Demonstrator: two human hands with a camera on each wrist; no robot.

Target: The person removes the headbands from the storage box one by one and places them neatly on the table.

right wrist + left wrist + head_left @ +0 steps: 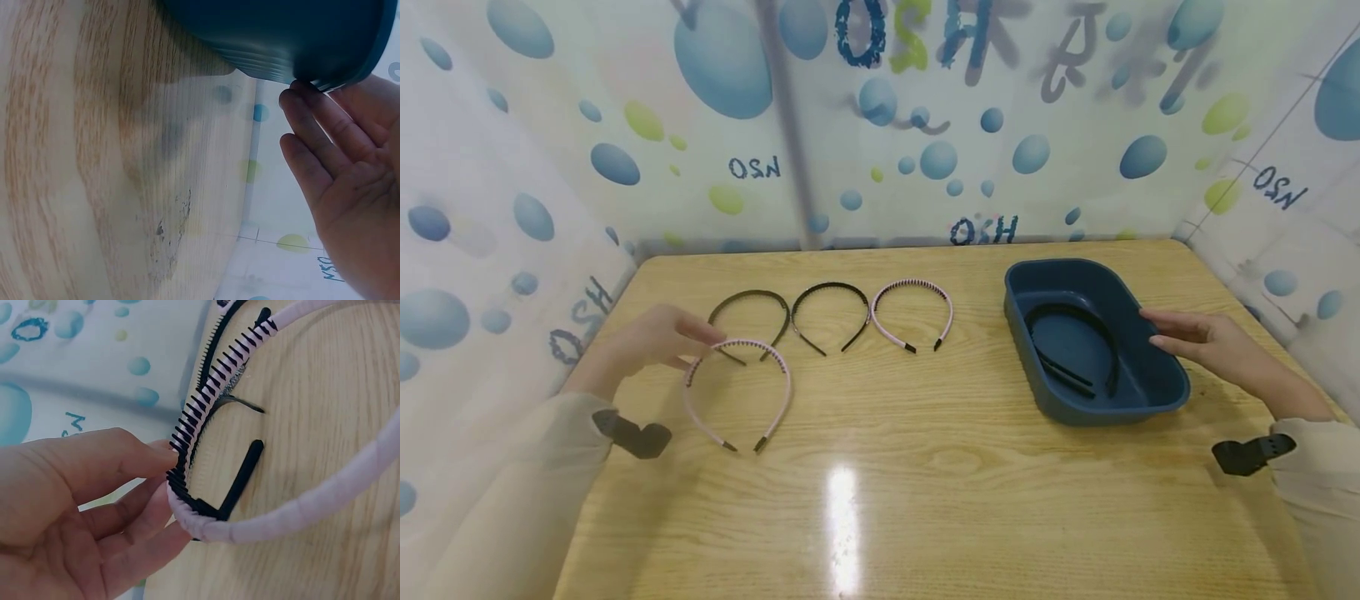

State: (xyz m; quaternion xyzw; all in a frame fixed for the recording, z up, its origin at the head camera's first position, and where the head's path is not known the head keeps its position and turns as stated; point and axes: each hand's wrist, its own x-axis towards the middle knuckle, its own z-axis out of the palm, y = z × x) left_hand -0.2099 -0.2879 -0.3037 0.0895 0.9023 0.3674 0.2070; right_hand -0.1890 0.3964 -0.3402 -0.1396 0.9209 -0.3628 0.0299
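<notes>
Bench seen from the head, its far edge at twelve o'clock. The left hand (662, 337) pinches a pink headband (789, 386) between thumb and fingers at the band's ten o'clock; this headband lies toward nine o'clock, its black-tipped ends pointing to six. Whether those ends touch the bench (970, 500) cannot be told. The left-wrist view shows a row of black teeth inside the band, close to the thumb.

Beyond it, three headbands form a row, all opening toward six o'clock: a brownish headband (760, 292) at ten, partly overlapped by the held one; a black headband (831, 284) at eleven; and a pale pink toothed headband (913, 282) at twelve.

At two o'clock stands a blue basin (1021, 342). Inside it lie dark headband pieces (1111, 354), whose exact number is unclear. The right hand (1217, 342), between two and three o'clock, holds the basin's rim at its three o'clock, thumb over the inner side and extended fingers against the outer wall. Behind the bench, a pale backdrop (880, 100) bears blue and green ovals.
</notes>
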